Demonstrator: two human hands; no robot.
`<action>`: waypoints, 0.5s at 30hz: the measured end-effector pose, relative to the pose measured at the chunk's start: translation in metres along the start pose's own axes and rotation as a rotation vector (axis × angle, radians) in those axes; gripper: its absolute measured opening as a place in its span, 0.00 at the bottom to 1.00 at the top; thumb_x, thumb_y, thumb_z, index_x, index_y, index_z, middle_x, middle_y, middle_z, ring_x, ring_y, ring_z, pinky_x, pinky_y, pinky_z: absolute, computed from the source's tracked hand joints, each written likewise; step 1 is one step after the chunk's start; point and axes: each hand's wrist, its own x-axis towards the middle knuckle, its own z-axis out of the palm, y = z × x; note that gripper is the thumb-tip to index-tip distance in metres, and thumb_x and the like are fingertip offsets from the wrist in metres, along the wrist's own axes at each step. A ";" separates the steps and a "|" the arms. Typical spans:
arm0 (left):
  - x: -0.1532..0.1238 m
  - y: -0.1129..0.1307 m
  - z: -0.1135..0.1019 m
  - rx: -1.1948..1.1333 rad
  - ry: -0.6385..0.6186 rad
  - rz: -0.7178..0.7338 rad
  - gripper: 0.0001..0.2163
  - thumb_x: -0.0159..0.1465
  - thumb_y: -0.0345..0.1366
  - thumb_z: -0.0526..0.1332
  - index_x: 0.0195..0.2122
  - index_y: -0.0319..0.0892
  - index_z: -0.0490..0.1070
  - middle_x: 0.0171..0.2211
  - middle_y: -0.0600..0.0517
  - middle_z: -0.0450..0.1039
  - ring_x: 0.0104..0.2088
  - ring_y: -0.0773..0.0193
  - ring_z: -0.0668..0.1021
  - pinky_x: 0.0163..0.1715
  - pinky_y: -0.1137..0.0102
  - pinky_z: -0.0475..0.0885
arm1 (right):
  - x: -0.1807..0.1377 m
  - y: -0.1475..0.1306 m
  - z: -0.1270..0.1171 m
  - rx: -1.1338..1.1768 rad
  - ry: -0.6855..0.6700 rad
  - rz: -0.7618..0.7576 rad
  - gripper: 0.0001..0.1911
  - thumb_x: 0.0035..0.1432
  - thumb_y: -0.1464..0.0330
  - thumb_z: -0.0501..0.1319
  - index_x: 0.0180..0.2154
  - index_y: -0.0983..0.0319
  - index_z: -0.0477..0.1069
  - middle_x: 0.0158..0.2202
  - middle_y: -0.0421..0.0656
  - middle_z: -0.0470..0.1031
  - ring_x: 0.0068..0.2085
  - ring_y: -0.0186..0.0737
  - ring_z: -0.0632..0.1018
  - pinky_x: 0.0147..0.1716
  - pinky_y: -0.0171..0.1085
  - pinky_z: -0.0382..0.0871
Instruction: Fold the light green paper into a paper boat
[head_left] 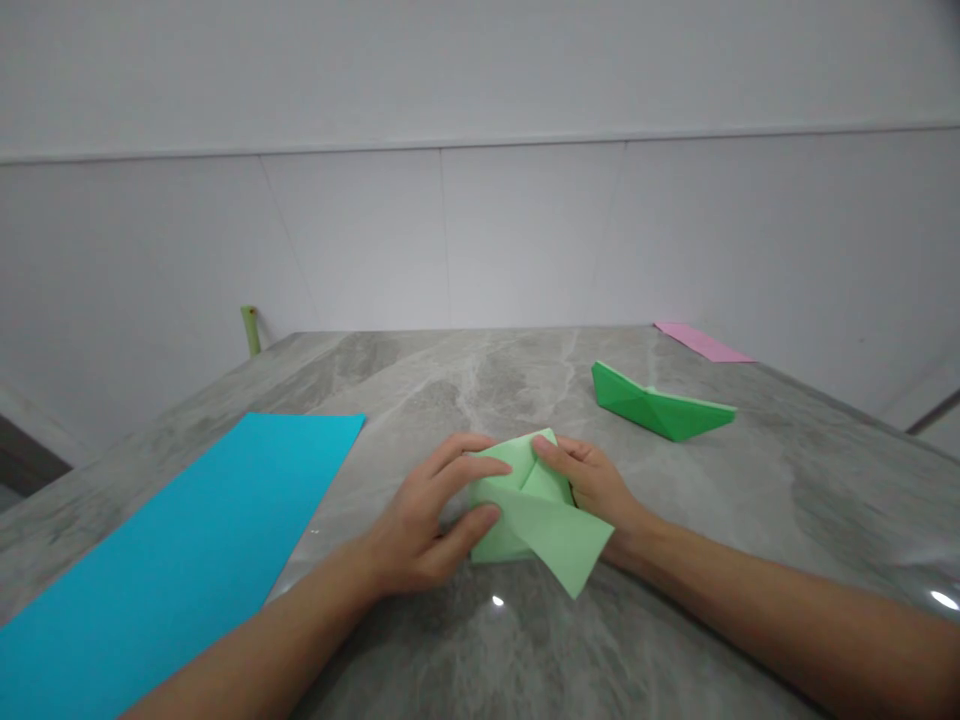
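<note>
A light green sheet of folded paper (555, 535) is held between my two hands, with a loose flap slanting toward the lower right. My left hand (442, 510) grips its left side, fingers over the top face and thumb near the lower fold. On the upper right, my right hand (592, 475) pinches the paper, thumb on top and the other fingers mostly hidden behind. Beyond my right hand, a darker green folded paper boat (660, 405) rests on the table.
A large blue paper sheet (202, 530) lies on the left of the grey marbled table (465, 380). Pink paper (705, 343) sits at the far right edge. A pale green object (251, 330) stands by the white wall (517, 230) at the back left.
</note>
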 end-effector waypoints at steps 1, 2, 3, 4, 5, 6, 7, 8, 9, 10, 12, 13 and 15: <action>0.000 -0.002 0.003 -0.014 0.017 -0.036 0.11 0.64 0.29 0.55 0.48 0.44 0.65 0.50 0.45 0.66 0.50 0.58 0.71 0.48 0.63 0.68 | 0.000 0.000 0.001 0.000 -0.018 0.022 0.19 0.46 0.55 0.69 0.28 0.66 0.74 0.21 0.42 0.74 0.21 0.35 0.73 0.23 0.35 0.67; 0.000 -0.004 0.005 -0.032 0.038 -0.081 0.07 0.65 0.30 0.55 0.43 0.43 0.66 0.48 0.46 0.67 0.48 0.59 0.72 0.47 0.64 0.69 | 0.001 0.001 0.001 -0.004 -0.030 0.035 0.19 0.46 0.55 0.68 0.28 0.66 0.75 0.21 0.42 0.74 0.22 0.35 0.73 0.24 0.35 0.67; 0.000 -0.006 0.008 -0.056 0.056 -0.135 0.03 0.65 0.32 0.55 0.39 0.43 0.66 0.47 0.47 0.68 0.45 0.61 0.73 0.44 0.66 0.69 | 0.002 0.002 0.000 -0.013 -0.028 0.031 0.20 0.48 0.55 0.67 0.29 0.67 0.75 0.22 0.43 0.74 0.22 0.36 0.73 0.25 0.35 0.67; -0.001 -0.008 0.010 -0.084 0.080 -0.194 0.03 0.66 0.33 0.54 0.36 0.43 0.65 0.46 0.47 0.68 0.43 0.62 0.73 0.42 0.67 0.70 | 0.004 0.003 -0.003 -0.030 -0.004 0.004 0.19 0.49 0.55 0.65 0.31 0.66 0.76 0.23 0.43 0.75 0.23 0.36 0.73 0.26 0.36 0.68; -0.001 -0.011 0.012 -0.113 0.108 -0.253 0.06 0.67 0.35 0.53 0.34 0.42 0.64 0.44 0.48 0.69 0.40 0.63 0.73 0.39 0.68 0.70 | 0.007 0.005 -0.007 -0.055 0.042 -0.044 0.19 0.51 0.55 0.64 0.34 0.66 0.76 0.25 0.44 0.75 0.24 0.37 0.74 0.28 0.37 0.68; -0.001 -0.013 0.013 -0.138 0.134 -0.309 0.08 0.68 0.37 0.52 0.32 0.42 0.63 0.43 0.49 0.69 0.38 0.64 0.73 0.36 0.69 0.69 | 0.010 0.006 -0.012 -0.092 0.106 -0.129 0.18 0.52 0.56 0.63 0.38 0.64 0.76 0.28 0.44 0.76 0.26 0.38 0.74 0.29 0.38 0.69; -0.001 -0.016 0.014 -0.157 0.160 -0.357 0.09 0.68 0.38 0.51 0.31 0.42 0.63 0.42 0.49 0.69 0.37 0.65 0.73 0.35 0.69 0.69 | 0.012 0.007 -0.017 -0.142 0.187 -0.243 0.18 0.53 0.58 0.62 0.43 0.62 0.75 0.32 0.43 0.76 0.29 0.38 0.75 0.31 0.37 0.68; -0.001 -0.018 0.015 -0.168 0.186 -0.397 0.10 0.68 0.40 0.51 0.31 0.42 0.63 0.41 0.49 0.69 0.36 0.65 0.72 0.34 0.69 0.69 | 0.014 0.008 -0.022 -0.212 0.258 -0.363 0.18 0.53 0.60 0.61 0.45 0.60 0.74 0.37 0.43 0.76 0.34 0.39 0.75 0.33 0.37 0.68; -0.001 -0.019 0.016 -0.167 0.205 -0.429 0.11 0.68 0.41 0.50 0.31 0.42 0.63 0.40 0.49 0.69 0.35 0.64 0.72 0.33 0.69 0.68 | 0.014 0.008 -0.026 -0.297 0.255 -0.482 0.18 0.52 0.62 0.61 0.45 0.60 0.74 0.40 0.44 0.75 0.38 0.40 0.74 0.36 0.38 0.67; -0.001 -0.020 0.017 -0.156 0.218 -0.455 0.11 0.68 0.41 0.50 0.31 0.42 0.63 0.40 0.49 0.69 0.35 0.64 0.72 0.33 0.69 0.68 | 0.013 0.008 -0.029 -0.375 0.173 -0.558 0.18 0.51 0.63 0.60 0.44 0.61 0.75 0.40 0.45 0.75 0.41 0.42 0.73 0.39 0.39 0.67; 0.000 -0.022 0.017 -0.118 0.225 -0.490 0.11 0.68 0.41 0.50 0.32 0.42 0.63 0.40 0.49 0.69 0.36 0.63 0.72 0.34 0.68 0.69 | 0.009 0.008 -0.030 -0.462 0.010 -0.599 0.18 0.51 0.64 0.60 0.45 0.59 0.74 0.39 0.44 0.75 0.42 0.43 0.73 0.41 0.41 0.66; 0.001 -0.022 0.018 -0.093 0.221 -0.497 0.11 0.68 0.41 0.50 0.32 0.42 0.64 0.41 0.49 0.69 0.38 0.63 0.73 0.35 0.68 0.69 | 0.007 0.008 -0.028 -0.494 -0.056 -0.569 0.17 0.51 0.64 0.61 0.44 0.59 0.75 0.39 0.44 0.76 0.43 0.44 0.73 0.42 0.41 0.66; 0.001 -0.021 0.018 -0.043 0.203 -0.492 0.11 0.68 0.40 0.50 0.32 0.42 0.65 0.43 0.47 0.69 0.41 0.61 0.73 0.38 0.66 0.69 | 0.002 0.009 -0.022 -0.524 -0.100 -0.481 0.13 0.54 0.63 0.62 0.41 0.60 0.75 0.38 0.43 0.76 0.41 0.43 0.74 0.42 0.41 0.66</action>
